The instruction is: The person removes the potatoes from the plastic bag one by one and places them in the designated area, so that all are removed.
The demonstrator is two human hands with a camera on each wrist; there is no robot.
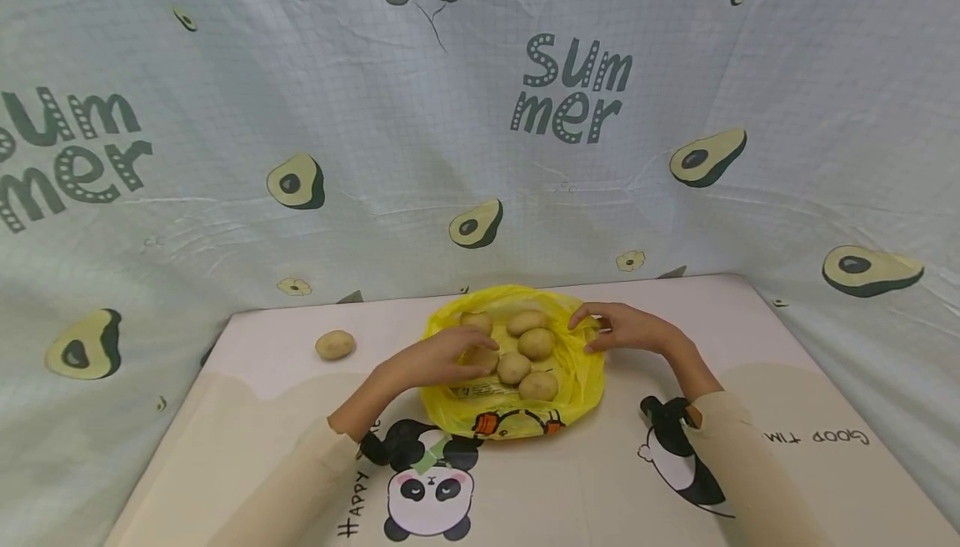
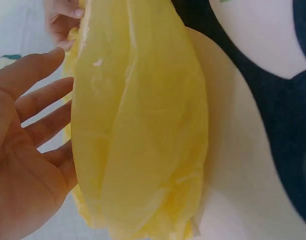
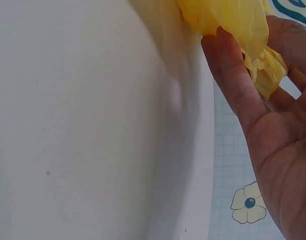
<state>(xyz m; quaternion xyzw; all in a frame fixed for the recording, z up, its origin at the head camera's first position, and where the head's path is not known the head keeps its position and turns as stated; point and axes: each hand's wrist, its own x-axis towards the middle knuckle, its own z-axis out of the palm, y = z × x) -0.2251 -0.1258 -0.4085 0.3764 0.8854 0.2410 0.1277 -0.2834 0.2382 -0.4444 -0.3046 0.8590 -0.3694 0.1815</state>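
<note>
A yellow plastic bag point(image 1: 585, 384) with printed figures lies spread wide, its mouth facing up. Several potatoes point(image 1: 536, 344) rest inside it. My left hand point(image 1: 442, 355) reaches over the bag's left rim, fingers loosely spread around a potato point(image 1: 482, 358) at that side. In the left wrist view the bag's wall point(image 2: 142, 115) hides the fingertips of that hand point(image 2: 32, 130). On the opposite side my right hand point(image 1: 626, 328) holds the bag's right rim. The right wrist view shows crumpled bag plastic point(image 3: 268, 70) between the thumb and fingers of that hand point(image 3: 278, 125).
One more potato point(image 1: 335, 345) lies on the table to the left of the bag. The pale table cover point(image 1: 540, 489) has a panda print point(image 1: 430, 497) in front of the bag. Behind the table hangs a cloth point(image 1: 375, 113) printed with avocados and lettering.
</note>
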